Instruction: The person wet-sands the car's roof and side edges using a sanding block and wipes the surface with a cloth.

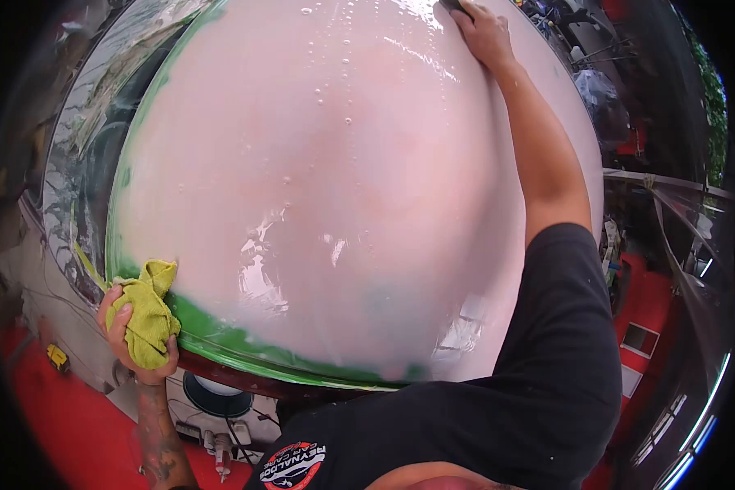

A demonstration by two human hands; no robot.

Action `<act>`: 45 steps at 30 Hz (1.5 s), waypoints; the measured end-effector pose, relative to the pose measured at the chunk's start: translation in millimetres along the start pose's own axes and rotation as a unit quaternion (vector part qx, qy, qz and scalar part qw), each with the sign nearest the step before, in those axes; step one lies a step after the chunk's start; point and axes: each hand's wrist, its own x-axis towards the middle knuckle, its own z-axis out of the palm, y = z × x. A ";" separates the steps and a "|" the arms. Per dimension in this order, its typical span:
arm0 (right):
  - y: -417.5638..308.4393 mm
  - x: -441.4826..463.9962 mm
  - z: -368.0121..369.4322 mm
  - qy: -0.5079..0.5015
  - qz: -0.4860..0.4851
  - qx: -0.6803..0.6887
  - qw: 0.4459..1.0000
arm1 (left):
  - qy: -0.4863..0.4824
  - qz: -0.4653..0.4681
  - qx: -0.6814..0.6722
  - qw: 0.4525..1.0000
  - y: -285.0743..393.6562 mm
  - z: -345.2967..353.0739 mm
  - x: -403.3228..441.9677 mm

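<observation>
One bare left hand, the nearer of the two, closes around a bunched yellow-green cloth at the near left corner of the panel; the folds gathered in the palm probably make the cloth easy to keep in one grip, and the hand, being at the edge, may also give the body some support. Just beside it begins the bright green painted border, which runs along the near edge. From there, the large curved pinkish-white panel spreads in front of the person, wet and shiny, with drops and streaks of water over it. The black short sleeve is over its right side, since the right arm stretches far forward to reach the other end. There the bare right hand holds a small dark block, fingers bent over it, seemingly so that it can be pressed against the wet surface; the picture border cuts the block, so I cannot tell its full shape. Farther to the right hangs a clear plastic bag.
</observation>
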 end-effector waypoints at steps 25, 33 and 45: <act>-285.0 -122.7 -60.3 -0.026 -0.277 0.158 0.947 | 0.056 0.028 -0.028 0.998 3.2 2.4 10.4; -335.5 -177.5 -73.8 0.000 -0.238 0.140 0.961 | 0.084 0.024 -0.046 0.995 0.8 5.3 8.3; -340.6 -233.4 -124.5 -0.128 -0.379 0.210 0.892 | 0.113 0.003 -0.067 0.991 -1.7 8.2 3.3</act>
